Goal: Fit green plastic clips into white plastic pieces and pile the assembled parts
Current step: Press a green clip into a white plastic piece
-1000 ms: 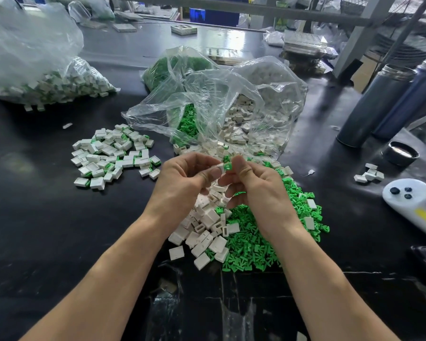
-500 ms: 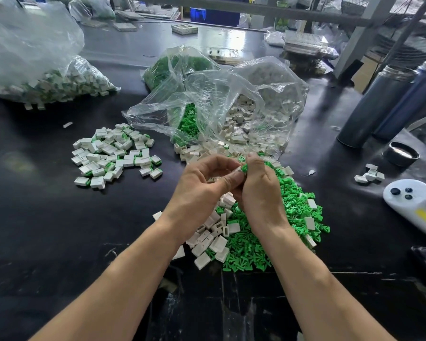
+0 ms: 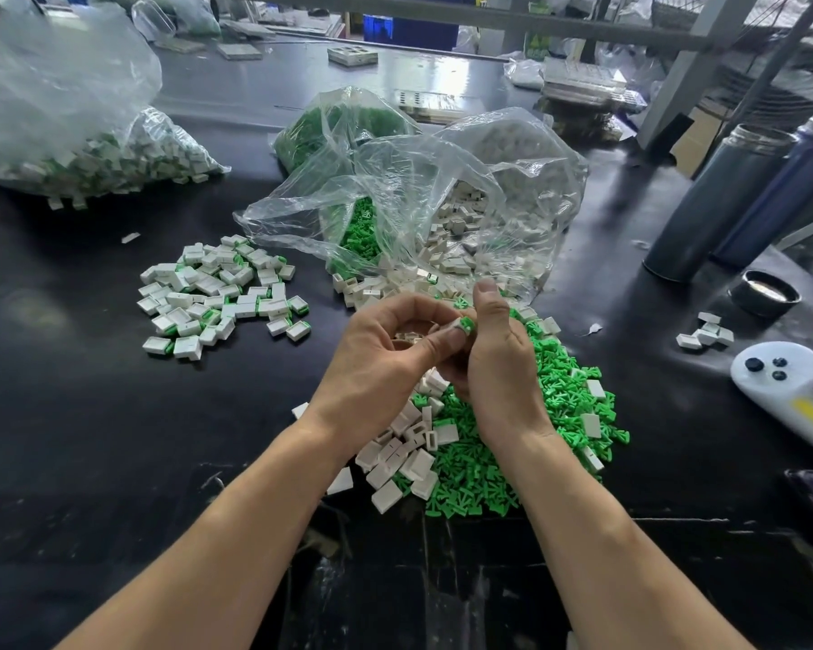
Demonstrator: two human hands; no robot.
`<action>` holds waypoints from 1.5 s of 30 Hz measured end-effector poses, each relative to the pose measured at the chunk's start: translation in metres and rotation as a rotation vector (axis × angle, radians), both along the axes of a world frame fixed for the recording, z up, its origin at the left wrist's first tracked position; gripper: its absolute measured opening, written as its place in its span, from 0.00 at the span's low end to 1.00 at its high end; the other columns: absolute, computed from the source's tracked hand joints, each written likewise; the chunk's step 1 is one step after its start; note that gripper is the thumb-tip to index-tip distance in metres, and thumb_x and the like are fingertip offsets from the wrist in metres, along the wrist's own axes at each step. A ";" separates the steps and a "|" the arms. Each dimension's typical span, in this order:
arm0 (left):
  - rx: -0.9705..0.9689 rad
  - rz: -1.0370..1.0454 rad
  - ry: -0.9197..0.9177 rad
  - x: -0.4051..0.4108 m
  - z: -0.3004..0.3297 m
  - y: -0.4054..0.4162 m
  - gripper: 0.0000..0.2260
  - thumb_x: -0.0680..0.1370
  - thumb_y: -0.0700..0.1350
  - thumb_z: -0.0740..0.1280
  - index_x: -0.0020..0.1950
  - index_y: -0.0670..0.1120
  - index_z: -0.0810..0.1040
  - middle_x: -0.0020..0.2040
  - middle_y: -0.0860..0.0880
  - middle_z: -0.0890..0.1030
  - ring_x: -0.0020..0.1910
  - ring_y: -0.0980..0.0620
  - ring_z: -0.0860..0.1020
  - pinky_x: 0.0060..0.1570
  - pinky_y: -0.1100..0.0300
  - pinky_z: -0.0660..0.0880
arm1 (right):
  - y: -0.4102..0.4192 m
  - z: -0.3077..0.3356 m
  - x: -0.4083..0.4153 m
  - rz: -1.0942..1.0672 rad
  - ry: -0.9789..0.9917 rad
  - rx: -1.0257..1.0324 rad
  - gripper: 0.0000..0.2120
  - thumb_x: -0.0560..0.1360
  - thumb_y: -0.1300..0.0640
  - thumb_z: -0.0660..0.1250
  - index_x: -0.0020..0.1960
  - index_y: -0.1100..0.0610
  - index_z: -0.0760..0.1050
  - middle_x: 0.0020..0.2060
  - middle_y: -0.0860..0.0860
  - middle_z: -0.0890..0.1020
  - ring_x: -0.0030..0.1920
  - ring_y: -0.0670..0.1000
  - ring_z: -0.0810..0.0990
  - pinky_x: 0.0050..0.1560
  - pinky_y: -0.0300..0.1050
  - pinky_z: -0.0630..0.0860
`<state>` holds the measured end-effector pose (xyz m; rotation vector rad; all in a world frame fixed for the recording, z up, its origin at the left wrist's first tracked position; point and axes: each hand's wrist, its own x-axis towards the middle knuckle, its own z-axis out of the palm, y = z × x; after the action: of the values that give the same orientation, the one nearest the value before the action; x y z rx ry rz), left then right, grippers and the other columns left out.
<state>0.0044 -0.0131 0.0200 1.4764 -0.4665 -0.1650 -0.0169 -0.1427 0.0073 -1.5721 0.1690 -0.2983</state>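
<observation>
The person's left hand and right hand are meeting above the near middle of the glossy black worktable. Between them they are pinching one small white plastic piece with a green plastic clip showing at its end: the left thumb and forefinger are curling round it from the left, while the right hand's fingers are closing on it from the right, its forefinger pointing up and away.

Directly beneath the hands, a loose heap of green plastic clips is spreading to the right, with a heap of empty white plastic pieces lying against its left side. To the far left of the hands, the pile of assembled white-and-green parts is lying well apart from both heaps.

Beyond the hands, a crumpled clear plastic bag is spilling green clips and white pieces toward them. A large clear bag of finished parts is lying at the far left. On the right, a small cluster of white pieces is lying near a white handheld controller with dark buttons, and two tall dark metal flasks are standing farther back.
</observation>
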 end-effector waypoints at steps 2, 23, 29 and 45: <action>0.005 -0.004 -0.010 0.000 0.000 0.000 0.04 0.78 0.38 0.73 0.52 0.40 0.83 0.45 0.43 0.85 0.42 0.45 0.85 0.49 0.49 0.82 | 0.000 -0.001 0.002 0.016 0.001 -0.011 0.30 0.85 0.37 0.51 0.44 0.52 0.85 0.30 0.48 0.81 0.32 0.44 0.79 0.33 0.41 0.75; 0.003 0.041 -0.054 -0.002 -0.003 -0.004 0.05 0.78 0.38 0.73 0.53 0.39 0.83 0.49 0.41 0.86 0.50 0.41 0.84 0.52 0.54 0.82 | 0.010 -0.002 0.007 -0.112 -0.037 -0.044 0.27 0.82 0.44 0.51 0.45 0.56 0.86 0.43 0.54 0.88 0.48 0.52 0.88 0.54 0.55 0.84; -0.023 0.024 -0.044 -0.001 -0.003 -0.003 0.04 0.78 0.39 0.73 0.52 0.41 0.84 0.47 0.45 0.86 0.46 0.52 0.84 0.49 0.61 0.80 | 0.011 0.001 0.004 -0.138 -0.086 -0.080 0.28 0.86 0.47 0.51 0.38 0.48 0.84 0.38 0.39 0.86 0.41 0.40 0.86 0.38 0.30 0.78; 0.023 0.058 -0.061 0.000 -0.001 0.000 0.06 0.78 0.40 0.73 0.54 0.40 0.83 0.50 0.43 0.86 0.49 0.45 0.85 0.54 0.52 0.82 | 0.010 0.005 0.000 -0.086 -0.034 -0.132 0.31 0.86 0.37 0.49 0.38 0.43 0.85 0.35 0.43 0.86 0.39 0.41 0.85 0.44 0.41 0.80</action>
<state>0.0045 -0.0126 0.0193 1.5191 -0.4713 -0.0797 -0.0174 -0.1330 0.0119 -1.6916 0.1941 -0.4105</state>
